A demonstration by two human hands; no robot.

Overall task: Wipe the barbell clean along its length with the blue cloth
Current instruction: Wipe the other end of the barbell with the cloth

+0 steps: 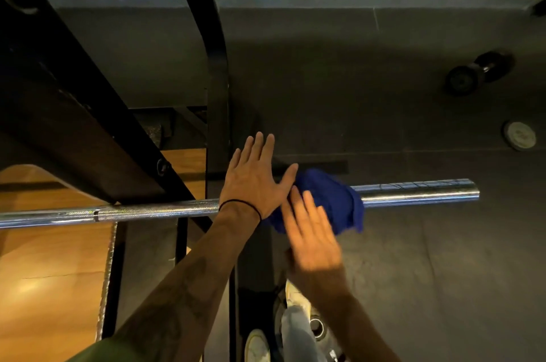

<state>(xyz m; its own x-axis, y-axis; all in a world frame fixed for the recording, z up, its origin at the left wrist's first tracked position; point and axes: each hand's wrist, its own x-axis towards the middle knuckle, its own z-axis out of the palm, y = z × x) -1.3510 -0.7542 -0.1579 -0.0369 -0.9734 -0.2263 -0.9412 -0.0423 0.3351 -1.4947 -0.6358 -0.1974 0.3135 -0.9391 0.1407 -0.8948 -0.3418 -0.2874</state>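
Both sets of fingers are straight and spread: left hand [256, 181] flat over the chrome steel barbell [413, 191], right hand [314, 239] blurry against the bunched blue cloth [331, 199] draped on the bar. Contact underneath is hidden; bar's left end runs off-frame.

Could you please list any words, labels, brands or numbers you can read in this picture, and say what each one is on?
No text is readable in this view.
Pale weight plate on the floor: faint marks on its face, too blurred to read.
Barbell: dark marks on the sleeve, not legible as letters.
Blue cloth: no print visible.
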